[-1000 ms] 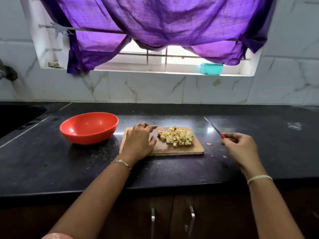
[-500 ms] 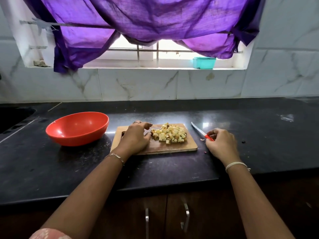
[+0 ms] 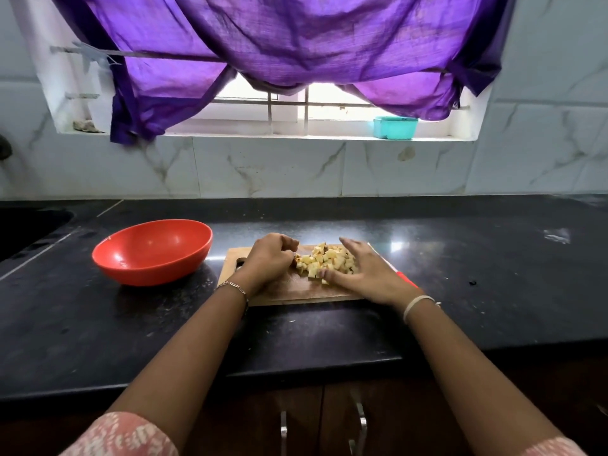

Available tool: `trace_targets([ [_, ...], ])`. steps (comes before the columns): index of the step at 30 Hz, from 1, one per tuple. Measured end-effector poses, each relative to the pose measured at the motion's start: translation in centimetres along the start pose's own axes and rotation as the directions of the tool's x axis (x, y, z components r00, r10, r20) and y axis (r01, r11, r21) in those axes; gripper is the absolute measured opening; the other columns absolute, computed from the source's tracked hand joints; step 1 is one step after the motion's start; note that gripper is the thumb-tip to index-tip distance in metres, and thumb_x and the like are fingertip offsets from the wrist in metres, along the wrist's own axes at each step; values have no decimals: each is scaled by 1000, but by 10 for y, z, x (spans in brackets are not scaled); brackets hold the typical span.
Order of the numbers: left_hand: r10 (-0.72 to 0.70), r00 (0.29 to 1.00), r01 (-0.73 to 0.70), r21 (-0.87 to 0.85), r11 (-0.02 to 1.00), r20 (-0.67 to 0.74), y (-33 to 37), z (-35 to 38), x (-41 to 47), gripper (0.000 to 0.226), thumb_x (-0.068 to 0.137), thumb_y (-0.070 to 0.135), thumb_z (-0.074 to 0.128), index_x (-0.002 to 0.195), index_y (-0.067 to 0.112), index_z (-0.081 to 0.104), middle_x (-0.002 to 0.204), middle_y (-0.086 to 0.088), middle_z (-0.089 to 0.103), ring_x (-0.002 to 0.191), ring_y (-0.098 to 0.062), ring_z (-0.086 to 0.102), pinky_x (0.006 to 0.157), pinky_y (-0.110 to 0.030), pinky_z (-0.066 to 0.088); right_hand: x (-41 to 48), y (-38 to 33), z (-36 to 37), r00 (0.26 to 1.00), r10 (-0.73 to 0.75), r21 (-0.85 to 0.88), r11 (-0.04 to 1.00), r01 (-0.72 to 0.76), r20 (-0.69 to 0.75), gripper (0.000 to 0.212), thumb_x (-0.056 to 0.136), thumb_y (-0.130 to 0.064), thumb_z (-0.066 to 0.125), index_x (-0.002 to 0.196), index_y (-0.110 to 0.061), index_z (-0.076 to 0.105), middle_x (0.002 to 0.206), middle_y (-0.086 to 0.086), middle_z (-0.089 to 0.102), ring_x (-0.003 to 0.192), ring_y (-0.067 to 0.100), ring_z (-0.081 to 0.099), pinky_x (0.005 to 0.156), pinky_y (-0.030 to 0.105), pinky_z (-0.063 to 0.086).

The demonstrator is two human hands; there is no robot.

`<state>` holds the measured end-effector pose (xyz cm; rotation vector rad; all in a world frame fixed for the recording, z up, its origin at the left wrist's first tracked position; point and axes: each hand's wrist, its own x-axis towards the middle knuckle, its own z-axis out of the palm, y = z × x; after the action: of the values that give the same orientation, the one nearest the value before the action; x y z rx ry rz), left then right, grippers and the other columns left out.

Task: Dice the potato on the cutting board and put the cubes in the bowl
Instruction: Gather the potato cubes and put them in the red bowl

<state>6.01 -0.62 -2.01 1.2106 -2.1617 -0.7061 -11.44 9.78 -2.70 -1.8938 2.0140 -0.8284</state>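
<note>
A purple curtain [image 3: 296, 44] hangs bunched over the window above the pale marbled wall tiles [image 3: 263, 169]. Below them the black countertop [image 3: 493, 307] runs from edge to edge in front of me, with the dark sink [image 3: 29, 225] sunk into its far left corner. The red bowl [image 3: 154, 255] stands left of the middle, towards the back edge, with nothing to be seen inside it. Just beside it, to the right and apart from it, the wooden cutting board [image 3: 296, 291] lies near the middle of the countertop.

My left hand [image 3: 268, 261] rests on the left half of the board, fingers curled in tight against the left side of the pile. I cannot tell whether they have hold of any pieces, as the knuckles hide what is under them. My right hand [image 3: 365, 271] lies on the right half, fingers straight and spread, a little blurred, flat against the right side of the pile and gripping nothing.

The potato cubes [image 3: 325, 260] sit heaped between my two hands on the far half of the board, all on the wood. The knife [image 3: 407, 280] lies on the countertop along the board's right edge, its red handle showing just past my right hand. A teal tub [image 3: 394, 127] stands on the window sill. A chain bracelet [image 3: 233, 287] circles my left wrist and a pale band [image 3: 419, 304] my right
</note>
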Motion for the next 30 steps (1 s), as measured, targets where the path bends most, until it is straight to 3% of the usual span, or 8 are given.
trace_targets([
  [3, -46, 999, 46, -76, 996, -1, -4, 2, 4, 40, 89, -6, 42, 119, 5, 66, 122, -8, 66, 115, -18, 59, 105, -30, 43, 14, 1, 9, 999, 40, -51, 998, -39, 18, 112, 68, -68, 68, 152, -12, 20, 154, 6, 28, 141, 19, 27, 115, 31, 23],
  [7, -96, 995, 89, -214, 973, -22, -10, 5, 7, 39, 87, -8, 40, 112, 4, 68, 109, -9, 71, 105, -18, 64, 102, -35, 47, 25, 1, 16, 1000, 0, -115, 993, 2, 10, 112, 63, -73, 70, 151, -19, 24, 150, 3, 34, 138, 18, 31, 113, 31, 25],
  [10, -115, 993, 99, -307, 947, -35, -12, 7, 7, 37, 88, -6, 41, 110, 4, 69, 105, -9, 72, 99, -17, 66, 98, -35, 50, 29, 0, 19, 998, -62, -133, 989, 63, 10, 102, 61, -76, 68, 146, -29, 34, 141, -2, 41, 131, 16, 39, 108, 31, 31],
  [14, -93, 992, 63, -309, 949, -83, -13, 8, 5, 34, 91, 1, 44, 113, 8, 69, 108, -4, 70, 102, -15, 64, 97, -30, 49, 33, 2, 23, 991, -131, -122, 984, 129, -7, 79, 65, -73, 68, 133, -38, 47, 131, -4, 45, 125, 18, 42, 108, 35, 34],
  [17, -20, 997, -3, -278, 961, -80, -9, 8, 4, 37, 95, 8, 42, 126, 12, 61, 122, 0, 63, 110, -12, 57, 98, -26, 45, 37, 2, 24, 984, -180, -154, 972, 176, -12, 63, 74, -65, 66, 129, -36, 52, 126, -2, 47, 120, 20, 44, 108, 40, 34],
  [20, 27, 998, -3, -401, 916, 55, -3, 11, 5, 40, 100, 15, 35, 137, 15, 50, 135, -2, 54, 120, -12, 50, 107, -32, 41, 42, 1, 26, 976, -218, -193, 958, 213, -8, 52, 81, -60, 62, 125, -34, 53, 121, -2, 49, 114, 20, 47, 104, 44, 36],
  [23, 49, 987, 7, -349, 937, 153, 2, 12, 9, 43, 103, 28, 28, 143, 21, 41, 135, 0, 49, 122, -13, 46, 109, -34, 36, 45, -1, 27, 970, -242, -228, 946, 232, -16, 51, 82, -60, 57, 125, -32, 51, 115, -1, 50, 108, 22, 50, 98, 46, 40],
  [30, 37, 988, 22, -381, 924, 147, 0, 15, 16, 45, 102, 29, 25, 142, 20, 42, 132, -2, 52, 118, -15, 50, 107, -33, 38, 48, -7, 27, 938, -333, -245, 921, 303, -91, 37, 81, -47, 56, 110, -25, 58, 94, -4, 57, 85, 19, 57, 77, 41, 49],
])
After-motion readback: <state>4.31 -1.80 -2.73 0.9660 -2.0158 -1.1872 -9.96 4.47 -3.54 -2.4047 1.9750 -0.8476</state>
